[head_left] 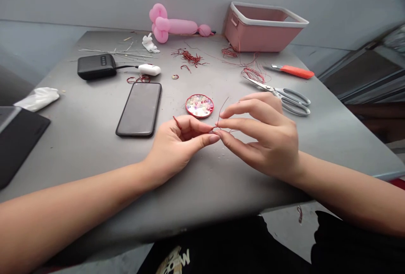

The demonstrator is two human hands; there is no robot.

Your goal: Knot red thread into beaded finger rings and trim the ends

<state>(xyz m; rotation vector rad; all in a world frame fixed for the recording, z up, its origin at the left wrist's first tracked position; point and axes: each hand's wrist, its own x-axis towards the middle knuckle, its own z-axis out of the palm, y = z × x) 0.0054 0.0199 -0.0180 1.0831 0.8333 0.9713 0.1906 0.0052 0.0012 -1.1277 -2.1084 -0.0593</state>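
Note:
My left hand (172, 145) is closed in a pinch, thumb against forefinger, on a thin dark red thread (220, 111). A short piece of red cord (176, 122) shows across one of its fingers. Meeting it from the right, my right hand (268, 139) has its thumb and a finger pinched at the same thread, while another finger is raised and bent. One thread end stands up between the hands; another pokes out to the right. Just beyond the fingertips lies a small round red-rimmed dish (199, 116) with pale and pink beads (200, 105).
Left of the dish lies a phone (139, 108); behind it are a black power bank (96, 66) and a white case (149, 69). Scissors (289, 99), an orange cutter (297, 71) and red thread bundles (253, 74) are at right. A pink bin (262, 36) and pink balloon (182, 26) stand behind.

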